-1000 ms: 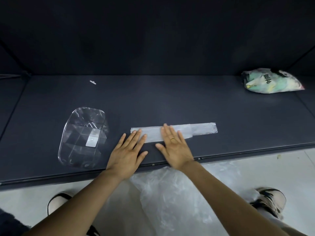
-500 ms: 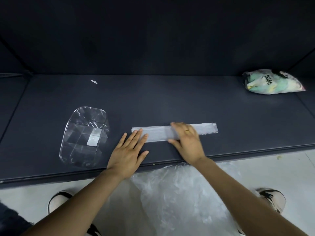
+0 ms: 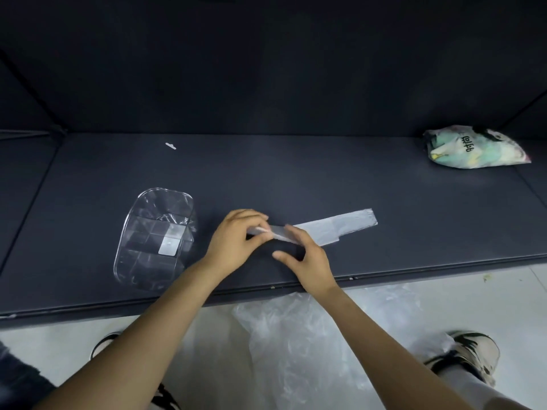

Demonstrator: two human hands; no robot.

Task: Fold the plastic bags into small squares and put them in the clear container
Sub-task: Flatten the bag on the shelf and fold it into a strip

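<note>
Near the table's front edge, the left hand pinches the folded bag strip's lifted end; the right hand's grip also grasps it.

Both forearms reach forward, left hand with fingers curled and pinching, right hand beside it, fingers bent.

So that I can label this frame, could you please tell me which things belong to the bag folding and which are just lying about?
Job:
folded bag strip, pinched by left hand and right hand
clear container
loose plastic bags

Lying about:
printed packet
small white scrap
</note>
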